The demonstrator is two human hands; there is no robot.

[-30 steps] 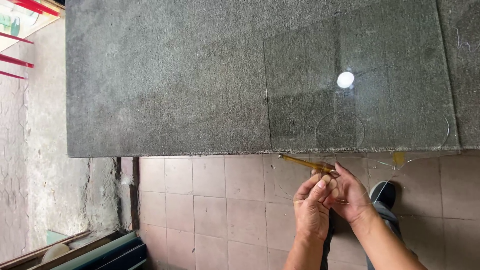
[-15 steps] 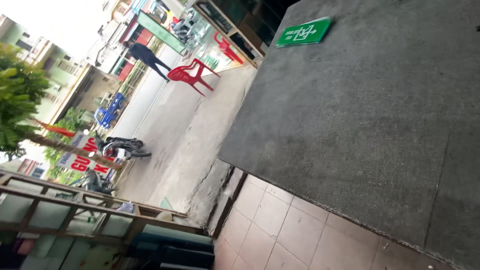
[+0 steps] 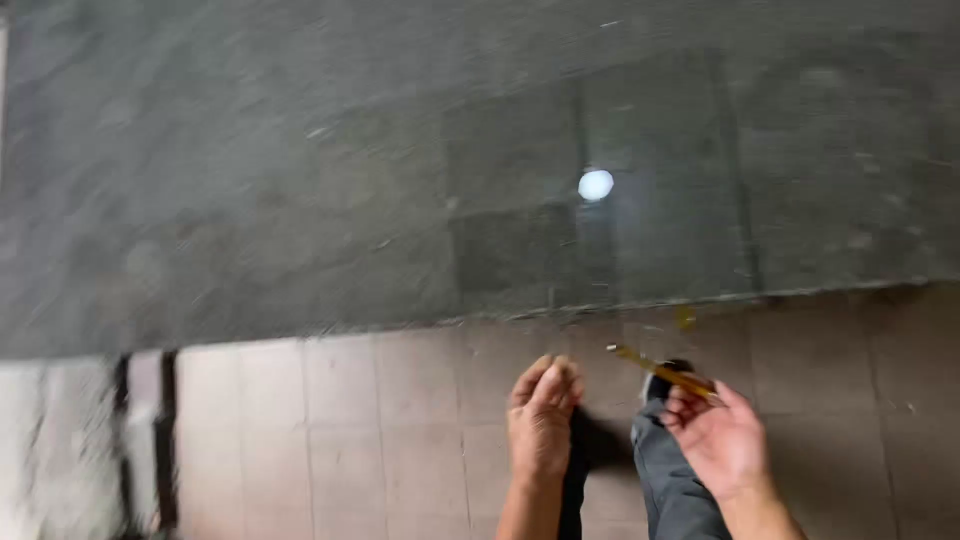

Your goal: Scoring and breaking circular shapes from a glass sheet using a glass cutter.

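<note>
The right hand (image 3: 725,438) pinches a slim amber-handled tool (image 3: 662,372), probably a glass cutter, between thumb and fingertips; its grip is closed on the rear of the handle so the far tip points up and left toward the near edge of the desk. Held that lightly and near its end, the tool looks ready to be steered rather than pressed. It hangs in the air just short of that edge, touching nothing.

The left hand (image 3: 542,420) is empty, its fingers gathered loosely together and pointing at the same edge, close to the tool tip but apart from it.

The desk (image 3: 250,200) is a wide grey felt-like top with a clear glass sheet (image 3: 700,150) lying flat on its right part; a round light reflection (image 3: 596,184) shows on the glass. The sheet's front edge seems to run along the desk's near edge, though blur hides the exact line.

Below, the tiled floor (image 3: 330,430) offers open standing room to the left; grey trousers (image 3: 670,480) stand between the hands.
</note>
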